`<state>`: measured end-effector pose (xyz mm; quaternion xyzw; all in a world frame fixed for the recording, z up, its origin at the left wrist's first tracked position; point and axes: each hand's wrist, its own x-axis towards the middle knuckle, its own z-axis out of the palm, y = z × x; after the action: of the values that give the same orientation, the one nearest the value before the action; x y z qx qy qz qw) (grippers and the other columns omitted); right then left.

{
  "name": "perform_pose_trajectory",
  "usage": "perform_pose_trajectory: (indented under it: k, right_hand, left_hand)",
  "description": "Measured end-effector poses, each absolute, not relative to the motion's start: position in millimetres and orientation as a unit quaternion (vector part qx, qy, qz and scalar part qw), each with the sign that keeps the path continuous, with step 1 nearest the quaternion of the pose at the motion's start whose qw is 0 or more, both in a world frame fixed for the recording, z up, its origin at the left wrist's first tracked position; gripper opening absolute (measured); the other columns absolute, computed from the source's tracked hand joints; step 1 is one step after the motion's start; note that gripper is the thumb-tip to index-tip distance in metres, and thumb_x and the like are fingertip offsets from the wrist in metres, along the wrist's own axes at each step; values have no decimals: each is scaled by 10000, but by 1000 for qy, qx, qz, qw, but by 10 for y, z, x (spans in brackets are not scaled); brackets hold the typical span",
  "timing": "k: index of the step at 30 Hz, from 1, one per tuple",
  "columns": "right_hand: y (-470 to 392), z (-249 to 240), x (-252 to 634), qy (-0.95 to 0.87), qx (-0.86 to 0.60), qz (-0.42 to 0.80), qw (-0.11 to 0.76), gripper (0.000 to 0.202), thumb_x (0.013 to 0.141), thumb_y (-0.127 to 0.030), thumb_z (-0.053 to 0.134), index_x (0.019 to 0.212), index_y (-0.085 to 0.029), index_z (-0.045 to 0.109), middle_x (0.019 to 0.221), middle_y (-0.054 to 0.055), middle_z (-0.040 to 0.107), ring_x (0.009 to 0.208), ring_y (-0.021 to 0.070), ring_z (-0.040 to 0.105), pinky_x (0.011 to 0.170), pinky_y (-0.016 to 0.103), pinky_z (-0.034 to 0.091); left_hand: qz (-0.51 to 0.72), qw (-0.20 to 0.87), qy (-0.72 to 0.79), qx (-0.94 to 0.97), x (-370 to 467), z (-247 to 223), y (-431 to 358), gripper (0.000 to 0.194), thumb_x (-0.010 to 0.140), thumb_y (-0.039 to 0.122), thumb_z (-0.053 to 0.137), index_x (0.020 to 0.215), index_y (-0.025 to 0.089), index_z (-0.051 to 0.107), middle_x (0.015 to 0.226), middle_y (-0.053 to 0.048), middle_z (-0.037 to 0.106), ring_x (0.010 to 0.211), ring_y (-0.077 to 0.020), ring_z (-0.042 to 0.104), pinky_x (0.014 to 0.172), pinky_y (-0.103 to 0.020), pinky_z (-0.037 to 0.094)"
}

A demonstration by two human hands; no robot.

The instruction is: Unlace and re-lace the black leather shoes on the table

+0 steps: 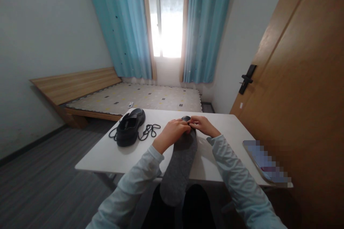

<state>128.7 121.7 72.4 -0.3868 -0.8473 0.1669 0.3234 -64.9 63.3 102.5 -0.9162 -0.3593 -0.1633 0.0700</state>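
A long grey insole [178,171] reaches from under my hands toward me, its rounded near end past the table's front edge. My left hand [176,130] is closed over the far part of the insole from the left. From the right, my right hand [201,125] pinches at the same far end, its fingertips close to the left ones. Just beyond the fingers shows a small rounded black piece [186,118]; the hands hide most of it, and I cannot tell its kind. A black shoe [130,128] with its opening up stands to the left, apart from both hands.
Black laces [149,131] lie loose beside the shoe on the white table [107,161]. A flat, pixelated object [264,162] is at the table's right edge. Behind stands a bed [150,96] with a small white object [130,105]; a wooden door [301,78] is on the right.
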Motion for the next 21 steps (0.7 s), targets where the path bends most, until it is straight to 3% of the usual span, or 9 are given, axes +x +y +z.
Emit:
perform_pose_trajectory:
  k: [5, 11, 18, 21]
  right_hand:
    - [1221, 689, 1310, -832, -399, 173, 345, 146, 820, -300, 565, 805, -181, 649, 761, 20, 677, 715, 167, 634, 661, 251, 475]
    - [1200, 689, 1314, -828, -401, 176, 350, 188, 853, -340, 540, 857, -200, 666, 810, 24, 700, 778, 187, 662, 707, 267, 497]
    - [1186, 683, 1315, -825, -394, 182, 362, 220, 861, -368, 539, 897, -208, 687, 860, 29, 720, 813, 200, 671, 740, 286, 512]
    - [1187, 668, 1314, -825, -391, 187, 363, 230, 864, -374, 535, 907, -208, 688, 871, 27, 722, 820, 197, 672, 749, 287, 515]
  left_hand:
    - [-124, 97, -379, -912, -559, 1017, 639, 128, 791, 147, 605, 795, 225, 706, 841, -33, 712, 933, -232, 574, 751, -320, 452]
    - [-56, 58, -376, -923, -475, 1055, 666, 214, 832, 161, 500, 789, 130, 707, 807, -90, 713, 753, -183, 636, 723, -288, 479]
    - [99, 124, -256, -954, -358, 1164, 639, 233, 839, 68, 475, 754, 68, 693, 678, -132, 690, 597, -192, 626, 556, -294, 444]
    - [93, 57, -266, -958, -292, 1099, 705, 223, 807, 50, 504, 666, 81, 674, 643, -130, 682, 578, -197, 615, 546, -304, 445]
